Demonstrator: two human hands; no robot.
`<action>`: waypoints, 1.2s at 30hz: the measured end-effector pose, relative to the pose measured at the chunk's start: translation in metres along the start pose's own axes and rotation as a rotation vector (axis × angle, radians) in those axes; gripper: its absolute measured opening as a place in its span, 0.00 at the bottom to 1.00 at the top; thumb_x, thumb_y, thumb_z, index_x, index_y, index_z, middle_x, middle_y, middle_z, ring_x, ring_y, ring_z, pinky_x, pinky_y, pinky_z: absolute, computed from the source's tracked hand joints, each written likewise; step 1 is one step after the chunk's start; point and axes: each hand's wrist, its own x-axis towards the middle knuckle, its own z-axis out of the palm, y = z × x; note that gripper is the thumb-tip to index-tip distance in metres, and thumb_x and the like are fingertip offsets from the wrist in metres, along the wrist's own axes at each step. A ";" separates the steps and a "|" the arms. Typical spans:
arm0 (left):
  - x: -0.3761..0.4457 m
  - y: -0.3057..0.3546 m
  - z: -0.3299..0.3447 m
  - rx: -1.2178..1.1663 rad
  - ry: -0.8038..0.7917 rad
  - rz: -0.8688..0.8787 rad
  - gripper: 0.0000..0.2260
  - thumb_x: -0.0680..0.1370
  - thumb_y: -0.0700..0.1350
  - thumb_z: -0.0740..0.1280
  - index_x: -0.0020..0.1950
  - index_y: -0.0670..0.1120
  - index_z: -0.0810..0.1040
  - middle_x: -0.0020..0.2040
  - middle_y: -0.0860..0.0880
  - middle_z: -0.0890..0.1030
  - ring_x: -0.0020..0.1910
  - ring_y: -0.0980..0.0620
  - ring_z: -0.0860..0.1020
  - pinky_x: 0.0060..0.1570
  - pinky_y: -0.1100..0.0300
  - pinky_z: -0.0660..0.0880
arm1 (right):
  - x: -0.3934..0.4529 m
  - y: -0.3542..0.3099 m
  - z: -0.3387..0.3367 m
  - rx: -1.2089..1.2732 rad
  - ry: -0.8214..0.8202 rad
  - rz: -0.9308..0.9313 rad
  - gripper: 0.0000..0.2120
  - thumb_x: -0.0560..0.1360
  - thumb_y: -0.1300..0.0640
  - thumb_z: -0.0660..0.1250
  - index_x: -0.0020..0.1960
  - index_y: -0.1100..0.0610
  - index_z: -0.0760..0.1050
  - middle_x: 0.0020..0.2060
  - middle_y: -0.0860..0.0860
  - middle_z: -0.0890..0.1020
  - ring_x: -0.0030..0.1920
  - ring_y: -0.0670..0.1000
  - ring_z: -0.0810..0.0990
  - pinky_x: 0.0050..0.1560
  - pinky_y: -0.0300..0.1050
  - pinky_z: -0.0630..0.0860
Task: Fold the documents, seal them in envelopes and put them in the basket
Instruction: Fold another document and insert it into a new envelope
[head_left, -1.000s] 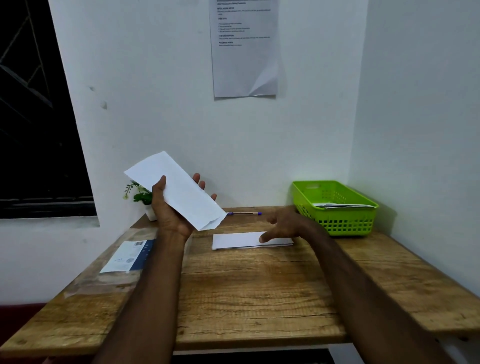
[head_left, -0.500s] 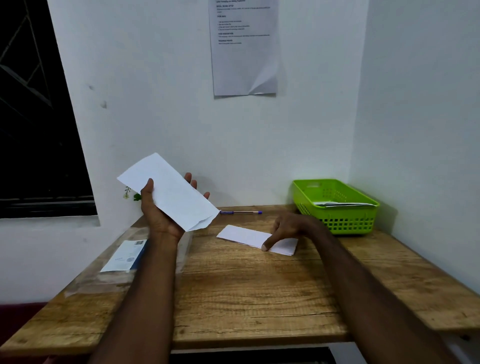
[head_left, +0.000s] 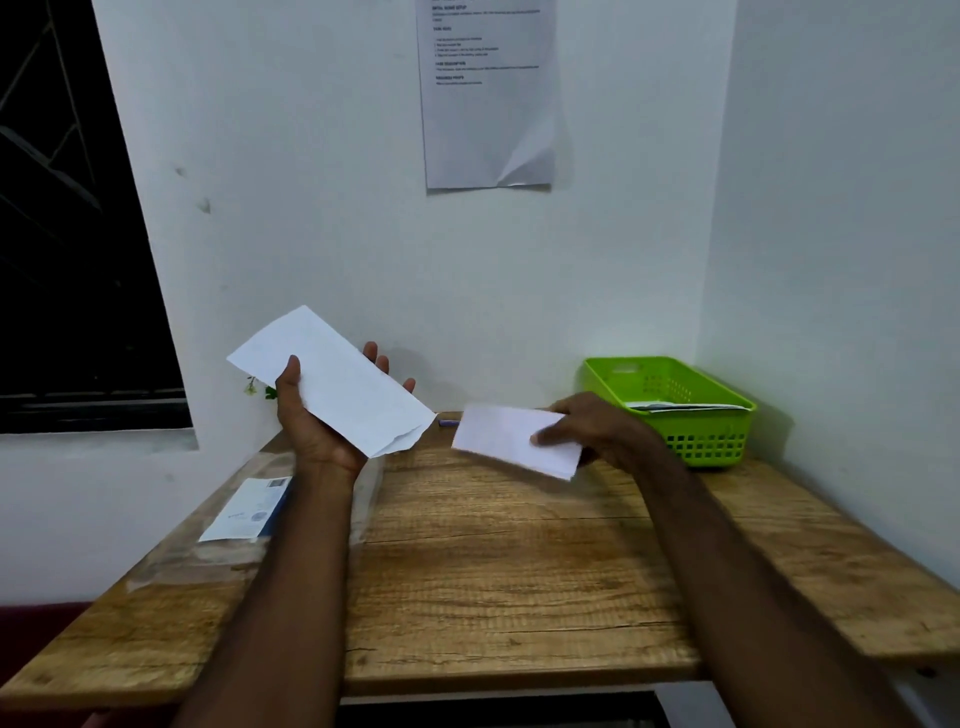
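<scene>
green basket at desk's far right corner, papers inside | left hand grips envelope | right hand pinches folded document above desk | pen behind

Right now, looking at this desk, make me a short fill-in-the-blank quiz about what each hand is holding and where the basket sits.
1. The left hand holds a long white ____ with its open end toward the other hand.
2. The right hand pinches the folded document just ____ the wooden table.
3. The basket, coloured ____, stands in the far right corner.

Missing words: envelope; above; green
</scene>
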 end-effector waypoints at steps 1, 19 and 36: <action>0.000 0.000 -0.001 -0.007 0.005 0.000 0.29 0.76 0.66 0.63 0.69 0.48 0.73 0.64 0.43 0.79 0.60 0.42 0.78 0.71 0.31 0.63 | -0.001 -0.003 -0.001 0.160 0.053 -0.027 0.15 0.73 0.63 0.77 0.58 0.65 0.82 0.42 0.58 0.85 0.37 0.51 0.83 0.32 0.43 0.80; -0.004 0.002 0.007 -0.018 0.037 0.102 0.39 0.75 0.67 0.66 0.80 0.49 0.64 0.67 0.40 0.77 0.65 0.39 0.76 0.69 0.30 0.66 | -0.026 -0.033 0.008 0.358 -0.322 0.005 0.09 0.80 0.58 0.69 0.60 0.55 0.81 0.36 0.48 0.81 0.27 0.43 0.75 0.20 0.33 0.66; 0.001 0.007 -0.001 -0.025 -0.009 0.140 0.30 0.75 0.68 0.64 0.68 0.48 0.74 0.63 0.41 0.79 0.64 0.39 0.76 0.71 0.29 0.63 | -0.027 -0.027 -0.003 0.339 -0.310 0.048 0.05 0.78 0.59 0.71 0.53 0.56 0.83 0.36 0.50 0.81 0.28 0.45 0.75 0.22 0.35 0.69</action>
